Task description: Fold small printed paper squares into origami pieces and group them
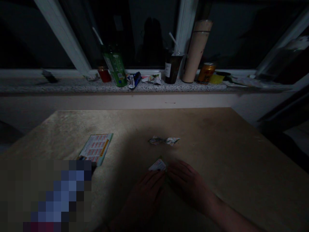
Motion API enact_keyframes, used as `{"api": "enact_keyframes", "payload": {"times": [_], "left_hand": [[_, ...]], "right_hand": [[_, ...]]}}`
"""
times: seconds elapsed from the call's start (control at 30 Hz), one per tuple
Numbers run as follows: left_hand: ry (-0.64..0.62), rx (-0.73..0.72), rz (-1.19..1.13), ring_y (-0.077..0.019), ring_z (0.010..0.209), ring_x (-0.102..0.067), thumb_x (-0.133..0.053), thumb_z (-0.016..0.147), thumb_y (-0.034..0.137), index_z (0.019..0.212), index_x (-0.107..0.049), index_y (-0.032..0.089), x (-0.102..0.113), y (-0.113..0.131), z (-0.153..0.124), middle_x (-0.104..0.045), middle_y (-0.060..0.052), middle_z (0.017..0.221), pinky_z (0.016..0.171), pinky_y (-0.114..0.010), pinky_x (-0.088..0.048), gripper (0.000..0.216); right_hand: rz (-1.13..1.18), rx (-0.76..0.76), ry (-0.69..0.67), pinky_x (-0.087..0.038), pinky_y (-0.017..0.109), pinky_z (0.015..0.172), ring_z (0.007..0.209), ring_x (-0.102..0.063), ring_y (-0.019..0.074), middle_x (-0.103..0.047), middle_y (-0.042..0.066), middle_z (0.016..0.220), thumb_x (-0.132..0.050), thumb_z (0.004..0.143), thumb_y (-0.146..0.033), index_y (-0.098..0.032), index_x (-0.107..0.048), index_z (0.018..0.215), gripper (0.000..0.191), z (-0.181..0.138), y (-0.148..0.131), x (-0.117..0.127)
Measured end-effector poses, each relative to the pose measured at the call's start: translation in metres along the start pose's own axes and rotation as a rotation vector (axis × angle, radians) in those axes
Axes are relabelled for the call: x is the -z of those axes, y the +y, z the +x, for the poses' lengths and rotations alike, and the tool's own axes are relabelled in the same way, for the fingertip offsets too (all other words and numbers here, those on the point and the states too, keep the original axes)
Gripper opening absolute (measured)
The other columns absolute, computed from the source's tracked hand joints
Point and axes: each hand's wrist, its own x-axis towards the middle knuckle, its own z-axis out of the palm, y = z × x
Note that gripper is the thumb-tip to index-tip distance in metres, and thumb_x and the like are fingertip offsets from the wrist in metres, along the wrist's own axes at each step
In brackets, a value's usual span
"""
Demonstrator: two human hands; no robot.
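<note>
Both my hands rest low on a tan table (217,138) in dim light. My left hand (147,190) and my right hand (185,183) meet at a small folded piece of printed paper (157,165); their fingers lie flat and pressed on it, with only its far tip showing. Beyond it lie two small folded paper shapes (164,140), side by side and touching. A printed leaflet (95,149) lies flat to the left.
A stone windowsill (72,85) behind the table holds a green bottle (114,66), a red can (104,74), a dark cup with a straw (172,66), a tall beige tumbler (196,51), a gold can (206,73) and wrappers. A blurred patch covers the lower left.
</note>
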Motion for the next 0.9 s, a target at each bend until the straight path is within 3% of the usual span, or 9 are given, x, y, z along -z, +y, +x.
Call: {"api": "enact_keyframes", "payload": {"times": [0.17,0.33,0.5,0.7,0.9], "left_hand": [[-0.007,-0.017,0.025,-0.0176,0.114,-0.051,-0.044,0.089,0.016,0.124,-0.051,0.018,0.002,0.001,0.001,-0.057,-0.003,0.125,0.100,-0.034,-0.040,0.035],[0.031,-0.081,0.064,-0.0165,0.120,-0.046,-0.043,0.089,0.010,0.128,-0.047,0.020,-0.002,-0.005,-0.001,-0.054,-0.001,0.130,0.106,-0.036,-0.033,0.041],[0.093,-0.105,0.024,-0.0144,0.117,-0.050,-0.042,0.087,0.006,0.125,-0.049,0.021,-0.004,-0.010,-0.004,-0.058,0.000,0.125,0.107,-0.035,-0.032,0.041],[0.145,0.044,-0.206,-0.0161,0.096,-0.062,-0.043,0.087,0.010,0.109,-0.058,0.022,0.001,-0.011,-0.004,-0.068,-0.002,0.104,0.090,-0.034,-0.047,0.030],[0.136,0.252,-0.384,-0.0184,0.090,-0.062,-0.048,0.088,0.020,0.102,-0.060,0.026,0.005,-0.012,-0.006,-0.068,0.000,0.098,0.084,-0.035,-0.049,0.019]], "right_hand": [[-0.010,0.058,0.004,-0.046,0.040,0.094,0.099,-0.062,0.0180,-0.069,0.003,0.105,-0.044,0.091,-0.016,-0.017,-0.062,0.103,0.022,0.000,0.002,-0.001],[0.079,0.095,0.033,-0.049,0.037,0.088,0.093,-0.064,0.0172,-0.071,0.004,0.098,-0.042,0.093,-0.016,-0.016,-0.062,0.098,0.021,-0.002,0.001,0.003],[0.209,0.037,0.075,-0.051,0.032,0.080,0.087,-0.065,0.0155,-0.071,0.005,0.093,-0.044,0.092,-0.016,-0.017,-0.060,0.100,0.018,-0.001,-0.003,0.009],[0.290,-0.041,0.138,-0.051,0.032,0.072,0.083,-0.065,0.0162,-0.070,0.005,0.090,-0.050,0.090,-0.015,-0.018,-0.058,0.103,0.016,-0.003,0.001,0.014],[0.291,-0.075,0.142,-0.049,0.032,0.069,0.079,-0.062,0.0164,-0.069,0.003,0.086,-0.052,0.088,-0.017,-0.020,-0.058,0.100,0.014,-0.010,0.005,0.010]]}}
